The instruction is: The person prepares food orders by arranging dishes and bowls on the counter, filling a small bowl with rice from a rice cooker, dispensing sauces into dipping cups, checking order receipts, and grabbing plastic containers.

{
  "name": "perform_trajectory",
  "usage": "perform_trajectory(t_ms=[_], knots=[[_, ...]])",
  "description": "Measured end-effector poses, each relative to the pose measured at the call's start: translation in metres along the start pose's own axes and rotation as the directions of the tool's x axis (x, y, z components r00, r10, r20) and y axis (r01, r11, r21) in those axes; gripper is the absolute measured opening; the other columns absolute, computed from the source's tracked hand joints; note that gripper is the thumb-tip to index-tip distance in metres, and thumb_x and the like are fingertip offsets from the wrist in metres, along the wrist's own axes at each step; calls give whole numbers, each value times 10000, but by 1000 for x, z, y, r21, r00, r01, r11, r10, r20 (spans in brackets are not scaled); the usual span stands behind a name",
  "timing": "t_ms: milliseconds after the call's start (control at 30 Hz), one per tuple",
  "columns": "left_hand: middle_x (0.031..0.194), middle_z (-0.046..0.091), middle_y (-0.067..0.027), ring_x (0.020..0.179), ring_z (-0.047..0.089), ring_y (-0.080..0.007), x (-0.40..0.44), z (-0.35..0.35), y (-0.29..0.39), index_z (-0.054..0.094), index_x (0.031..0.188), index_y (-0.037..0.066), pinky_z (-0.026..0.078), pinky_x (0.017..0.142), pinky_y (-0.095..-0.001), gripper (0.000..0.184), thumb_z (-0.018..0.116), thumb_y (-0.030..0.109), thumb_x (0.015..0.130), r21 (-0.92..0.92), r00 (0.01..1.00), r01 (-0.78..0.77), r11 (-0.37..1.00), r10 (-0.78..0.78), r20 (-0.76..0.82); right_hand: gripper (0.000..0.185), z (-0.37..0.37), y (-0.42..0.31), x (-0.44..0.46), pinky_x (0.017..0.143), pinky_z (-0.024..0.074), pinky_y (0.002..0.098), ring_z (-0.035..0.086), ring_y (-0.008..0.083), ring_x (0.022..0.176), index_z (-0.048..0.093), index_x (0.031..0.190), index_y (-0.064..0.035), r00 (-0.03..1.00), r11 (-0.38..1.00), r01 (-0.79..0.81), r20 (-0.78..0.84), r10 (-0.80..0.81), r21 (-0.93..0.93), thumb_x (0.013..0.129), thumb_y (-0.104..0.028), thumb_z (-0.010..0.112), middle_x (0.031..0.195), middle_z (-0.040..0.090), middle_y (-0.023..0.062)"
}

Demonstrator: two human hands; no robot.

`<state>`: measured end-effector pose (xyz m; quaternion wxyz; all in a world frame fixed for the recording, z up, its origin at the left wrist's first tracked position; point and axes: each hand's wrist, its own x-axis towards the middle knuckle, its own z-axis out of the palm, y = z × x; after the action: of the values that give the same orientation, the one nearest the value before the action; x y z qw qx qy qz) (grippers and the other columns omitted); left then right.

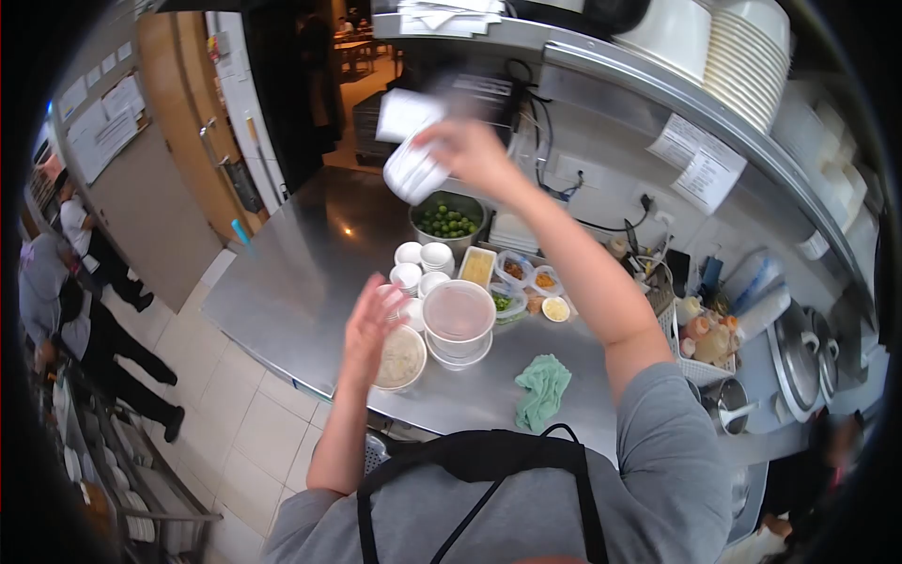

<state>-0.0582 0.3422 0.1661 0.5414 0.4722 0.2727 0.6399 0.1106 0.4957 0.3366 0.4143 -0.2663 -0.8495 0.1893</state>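
My right hand [470, 155] is raised over the back of the steel counter, its fingers closed on a white paper slip [413, 164], slightly blurred. My left hand [371, 315] hovers with fingers spread above a round tub of pale food [399, 359], holding nothing. Right of that hand, a lidded round container [458, 312] rests on another clear one. Small white cups [436, 257] stand in stacks behind, near a metal pot of green limes [446, 221]. A rectangular tub of yellow food [478, 267] is beside the cups.
A green cloth [542, 390] lies on the steel counter [301, 254]. Sauce bottles fill a white basket [709, 343] at the right, beside large pot lids [797, 357]. Stacked bowls [742, 66] stand on the overhead shelf. Two people are at the left; another person is at lower right.
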Motion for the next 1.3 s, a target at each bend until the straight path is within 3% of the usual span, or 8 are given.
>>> perform_trajectory(t_ms=[100,333,500,600,667,867,1033,1300], knots=[[1278,321,-167,1178,329,-274,36,-9,12,128,1325,29,274,969,-393,993,583,597,650,-200,980,-130,971,156,121,310,29,-17,-53,738,453,303,565,235,831,624,915,-68,943,961,275,189,-275,27,655,83,547,898,590,92],[1143,463,-196,1065,464,-299,58,47,13,283,1241,-23,377,900,-382,445,363,253,902,-278,999,-48,959,51,3,352,-5,-53,-149,791,433,324,534,270,922,603,954,-26,974,995,59,224,-41,-74,637,78,489,981,568,114],[1116,482,-210,1066,465,-281,38,119,34,325,1209,-47,377,903,-365,433,416,220,881,-418,980,-72,906,143,140,363,-111,-29,-217,789,449,313,557,256,896,604,938,-48,935,792,-223,-354,8,-568,618,89,503,973,579,95],[980,561,-147,909,540,-204,25,166,43,470,1090,-54,410,799,-298,303,487,91,826,115,943,-37,993,-4,332,280,-209,-34,-283,728,437,273,574,233,796,625,864,-19,721,590,-623,-670,177,-514,667,84,456,867,589,117],[921,575,-102,834,544,-159,4,230,79,500,1040,-62,421,749,-281,276,515,87,808,445,785,30,895,-297,544,206,-282,-20,-339,725,432,281,575,219,799,638,868,-38,620,514,-720,-765,175,-466,704,-24,514,868,601,125],[1012,523,-226,916,509,-353,-39,386,96,525,956,-72,407,802,-400,261,493,124,788,183,170,-521,834,-109,979,358,-428,13,-388,664,425,291,579,197,761,628,843,-6,-16,846,-505,-982,187,169,734,-347,626,794,625,76],[1007,527,-223,906,513,-351,-69,435,59,529,948,-70,411,789,-394,257,499,110,766,112,-5,-610,785,-146,989,211,-446,33,-389,505,266,208,403,31,550,566,647,-95,221,942,-168,-920,323,290,725,-264,665,589,510,-44],[1001,534,-218,889,519,-347,-91,448,47,534,935,-65,419,768,-384,255,509,88,733,123,-42,-688,715,-208,977,164,-309,20,-324,601,428,235,541,113,693,562,865,49,563,779,134,-694,449,613,784,-92,585,813,593,81]])
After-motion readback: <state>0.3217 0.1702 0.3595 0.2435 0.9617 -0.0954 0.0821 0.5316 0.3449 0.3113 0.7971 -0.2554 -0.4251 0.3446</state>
